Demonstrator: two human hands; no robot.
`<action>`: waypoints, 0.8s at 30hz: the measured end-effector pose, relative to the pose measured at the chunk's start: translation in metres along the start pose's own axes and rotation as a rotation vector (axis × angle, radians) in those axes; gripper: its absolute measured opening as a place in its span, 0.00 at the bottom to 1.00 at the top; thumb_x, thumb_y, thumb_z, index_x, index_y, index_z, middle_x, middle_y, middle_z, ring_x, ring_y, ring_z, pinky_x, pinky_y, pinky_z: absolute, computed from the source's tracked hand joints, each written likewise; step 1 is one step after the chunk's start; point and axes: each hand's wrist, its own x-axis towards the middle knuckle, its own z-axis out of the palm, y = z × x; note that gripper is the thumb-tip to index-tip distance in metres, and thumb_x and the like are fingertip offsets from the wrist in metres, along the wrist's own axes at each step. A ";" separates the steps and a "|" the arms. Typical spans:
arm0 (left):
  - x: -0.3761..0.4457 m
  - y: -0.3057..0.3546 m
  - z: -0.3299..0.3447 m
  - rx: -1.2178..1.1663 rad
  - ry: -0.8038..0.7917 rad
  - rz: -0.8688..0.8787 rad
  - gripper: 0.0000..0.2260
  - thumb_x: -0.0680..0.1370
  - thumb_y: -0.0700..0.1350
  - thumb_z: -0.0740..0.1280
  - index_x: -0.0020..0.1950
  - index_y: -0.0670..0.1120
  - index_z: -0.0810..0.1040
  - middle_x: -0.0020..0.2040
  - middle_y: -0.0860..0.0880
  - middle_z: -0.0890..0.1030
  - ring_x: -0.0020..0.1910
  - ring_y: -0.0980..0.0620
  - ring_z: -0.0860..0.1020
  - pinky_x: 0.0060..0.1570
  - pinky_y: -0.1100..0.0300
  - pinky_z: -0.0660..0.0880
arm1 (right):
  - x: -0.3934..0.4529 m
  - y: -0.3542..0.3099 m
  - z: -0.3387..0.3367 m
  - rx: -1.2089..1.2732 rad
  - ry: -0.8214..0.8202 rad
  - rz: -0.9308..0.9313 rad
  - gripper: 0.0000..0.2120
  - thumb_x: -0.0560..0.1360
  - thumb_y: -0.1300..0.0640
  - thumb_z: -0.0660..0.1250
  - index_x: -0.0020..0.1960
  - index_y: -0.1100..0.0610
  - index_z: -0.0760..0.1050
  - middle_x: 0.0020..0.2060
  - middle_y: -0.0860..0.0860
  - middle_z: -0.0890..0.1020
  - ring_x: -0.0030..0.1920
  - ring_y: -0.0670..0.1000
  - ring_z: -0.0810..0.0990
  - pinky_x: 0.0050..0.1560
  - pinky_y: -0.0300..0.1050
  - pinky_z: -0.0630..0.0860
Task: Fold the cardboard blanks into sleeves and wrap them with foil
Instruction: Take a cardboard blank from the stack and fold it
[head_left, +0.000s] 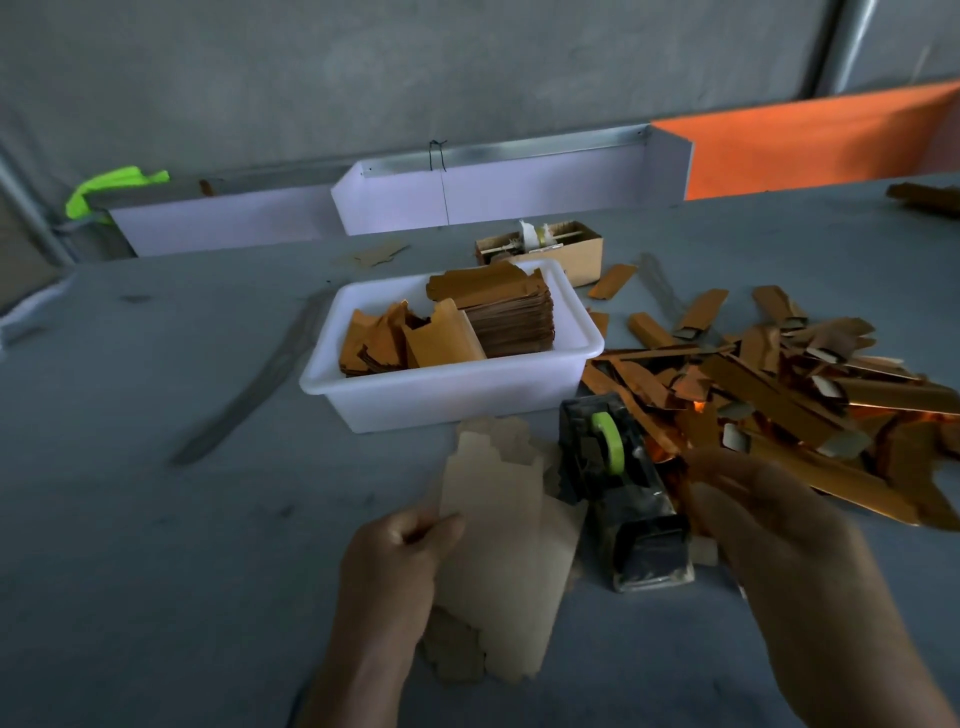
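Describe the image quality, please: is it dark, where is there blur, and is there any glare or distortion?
Head view: dim overall; both hands are motion-blurred, the right hand more than the left hand holding the pale cardboard blank; small orange glints shine in the foil-wrapped sleeve pile; the wide lens bends the table's far edge; the white tub stays fairly sharp.

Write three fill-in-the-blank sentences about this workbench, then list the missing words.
1. The left hand grips a pale cardboard blank while the right hand holds ____.
2. The roll in the tape dispenser is ____ in colour.
3. The stacked blanks sit inside a ____ plastic tub.
4. The pile of foil-wrapped sleeves lies to the ____ of the tub.

Missing words: nothing; green; white; right
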 end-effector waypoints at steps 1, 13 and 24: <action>0.000 0.004 0.000 -0.012 0.016 0.021 0.09 0.71 0.41 0.74 0.31 0.50 0.82 0.29 0.55 0.82 0.34 0.54 0.77 0.41 0.54 0.74 | -0.001 0.000 0.001 -0.018 0.001 -0.013 0.09 0.73 0.58 0.65 0.45 0.44 0.78 0.43 0.48 0.82 0.44 0.52 0.80 0.44 0.51 0.76; -0.030 0.056 -0.007 -0.385 -0.312 0.020 0.17 0.62 0.54 0.72 0.44 0.44 0.85 0.45 0.35 0.83 0.45 0.35 0.79 0.54 0.37 0.74 | -0.011 -0.018 0.014 -0.105 -0.080 -0.107 0.09 0.74 0.59 0.66 0.47 0.46 0.79 0.41 0.45 0.82 0.40 0.39 0.79 0.31 0.27 0.71; -0.038 0.055 -0.009 -0.486 -0.544 -0.120 0.14 0.62 0.42 0.75 0.46 0.40 0.83 0.44 0.40 0.84 0.39 0.46 0.83 0.37 0.58 0.78 | -0.022 -0.032 0.033 0.319 -0.217 0.300 0.02 0.68 0.62 0.70 0.37 0.59 0.78 0.37 0.60 0.81 0.47 0.61 0.79 0.54 0.68 0.74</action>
